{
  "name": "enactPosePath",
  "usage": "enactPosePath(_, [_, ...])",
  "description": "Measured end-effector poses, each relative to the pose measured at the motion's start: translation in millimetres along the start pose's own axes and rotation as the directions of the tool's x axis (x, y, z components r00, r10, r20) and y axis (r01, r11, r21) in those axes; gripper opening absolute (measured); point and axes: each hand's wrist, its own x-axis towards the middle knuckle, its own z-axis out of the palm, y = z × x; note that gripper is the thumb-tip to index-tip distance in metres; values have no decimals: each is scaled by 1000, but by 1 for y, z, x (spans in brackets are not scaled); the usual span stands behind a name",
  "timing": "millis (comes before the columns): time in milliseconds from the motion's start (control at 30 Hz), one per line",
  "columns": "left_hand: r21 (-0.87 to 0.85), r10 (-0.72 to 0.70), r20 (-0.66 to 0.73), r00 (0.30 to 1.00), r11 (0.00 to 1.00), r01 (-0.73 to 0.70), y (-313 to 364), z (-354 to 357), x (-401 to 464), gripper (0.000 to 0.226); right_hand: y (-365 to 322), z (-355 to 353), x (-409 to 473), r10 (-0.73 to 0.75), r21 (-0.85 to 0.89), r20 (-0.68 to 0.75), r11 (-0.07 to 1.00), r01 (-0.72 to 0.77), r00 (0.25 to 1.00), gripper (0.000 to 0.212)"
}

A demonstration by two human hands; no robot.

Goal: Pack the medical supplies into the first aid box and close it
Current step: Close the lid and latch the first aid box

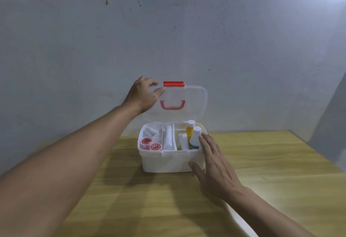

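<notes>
Table (271, 171): yellowish wood-grain top, runs up to a pale grey wall (187, 31); wall has dark specks upper L.
First aid box (164, 162): white plastic tub, sits mid-table near the wall, open, front wall facing the camera.
Lid (194, 102): clear plastic, hinged at the back, standing upright; red carry handle (172, 105) seen thru it, red latch (173, 83) on the top edge.
Left hand (143, 96): on lid's upper L corner, fingers curled over the top edge, thumb on the near face, so clamped on the lid.
Right hand (215, 169): against box's R front corner; fingers straight and slightly spread, tips up at the R rim beside the white bottle, thumb on the front wall. Flat contact, not closed round anything.
Inside, L section: bundled white gauze (150, 131) at back, two red tape rolls (151, 144) in front, side by side.
Inside, mid section: long white wrapped roll (168, 137), lying front to back betw. two dividers.
Inside, R section: yellow bottle (190, 130) w/ white cap at back, white bottle (195, 138) just in front of it, both upright and poking above the rim; small white carton (183, 141) to their L.
In the way: both bottle caps stand above rim level, under the lid's swing.
Near edge: pale curved object (241, 221) under R forearm, can't tell what.
</notes>
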Motion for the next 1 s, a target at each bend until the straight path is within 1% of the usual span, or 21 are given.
enactPosePath(100, [-95, 20, 4, 1000, 995, -20, 1, -4, -28, 31, -2, -8, 1, 4, 72, -32, 997, -2, 999, 75])
enactPosePath(200, [-143, 40, 17, 999, 989, -37, 3, -6, -55, 30, 0, -16, 6, 85, 222, -66, 973, -68, 994, 70])
enactPosePath(267, [-147, 56, 34, 998, 988, -50, 1, -5, -72, 35, -1, -22, 13, 193, 364, -147, 922, -129, 970, 64])
enactPosePath(333, [-128, 65, 56, 996, 990, -57, -4, -2, -88, 45, -5, -31, 21, 296, 489, -186, 855, -173, 937, 61])
enactPosePath(400, [-101, 82, 70, 994, 992, -75, -12, 4, -104, 55, -10, -38, 27, 314, 527, -177, 831, -179, 933, 59])
enactPosePath(500, [-145, 90, 109, 990, 987, -73, -22, 14, -128, 65, -14, -38, 25, 232, 440, -145, 886, -147, 962, 50])
enactPosePath(600, [-94, 132, 118, 984, 988, -122, -32, 23, -143, 71, -15, -27, 17, 153, 302, -79, 945, -122, 985, 49])
enactPosePath(633, [-92, 131, 103, 986, 988, -122, -34, 24, -144, 71, -15, -24, 14, 126, 247, -75, 963, -105, 989, 50])
enactPosePath(733, [-103, 108, 77, 991, 990, -100, -34, 25, -144, 69, -15, -18, 12, 9, 66, -126, 998, 0, 992, 52])
enactPosePath(800, [-98, 102, 79, 992, 991, -94, -34, 26, -144, 69, -20, -17, 14, -62, 43, -112, 997, 67, 992, 53])
enactPosePath(867, [-96, 105, 78, 991, 991, -97, -35, 26, -144, 69, -28, -17, 16, -100, 60, -97, 993, 106, 990, 50])
enactPosePath(967, [-82, 104, 95, 990, 992, -96, -36, 26, -144, 69, -32, -17, 15, -135, 116, -141, 982, 152, 981, 41])
enactPosePath(1000, [-76, 107, 99, 989, 992, -100, -36, 26, -144, 68, -32, -18, 13, -152, 125, -142, 977, 170, 978, 42])
